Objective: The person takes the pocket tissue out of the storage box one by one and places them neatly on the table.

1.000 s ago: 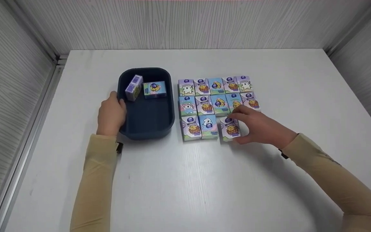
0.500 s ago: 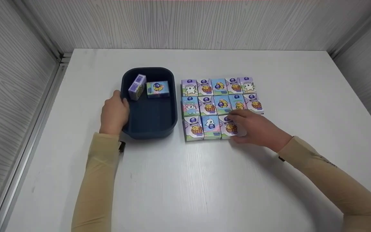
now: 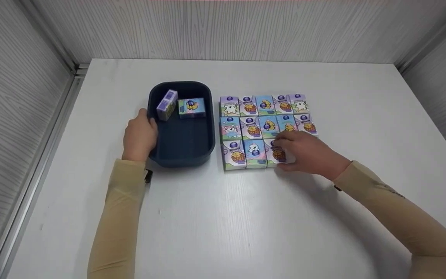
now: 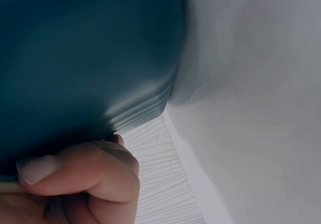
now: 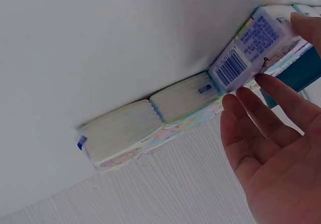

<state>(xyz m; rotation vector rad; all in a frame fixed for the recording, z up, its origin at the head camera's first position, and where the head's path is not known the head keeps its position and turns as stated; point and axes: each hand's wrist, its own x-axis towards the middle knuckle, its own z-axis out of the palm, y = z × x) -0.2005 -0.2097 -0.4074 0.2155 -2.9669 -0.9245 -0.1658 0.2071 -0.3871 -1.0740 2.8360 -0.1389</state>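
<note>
So the right hand (image 3: 310, 154) has shoved that loose packet (image 3: 279, 155) leftwards. A second ago it sat a bit apart from the near row and slightly crooked, with a gap showing between it and the blue packet (image 3: 255, 152). Now that gap is closed and it sits snug against the blue one, squared up as the third in the near row. The hand slid left with it, and its fingers (image 5: 261, 116) now lie flatter over the packet's right side. Most of the move happened in the first half second; since then it's just a tiny nudge.
</note>
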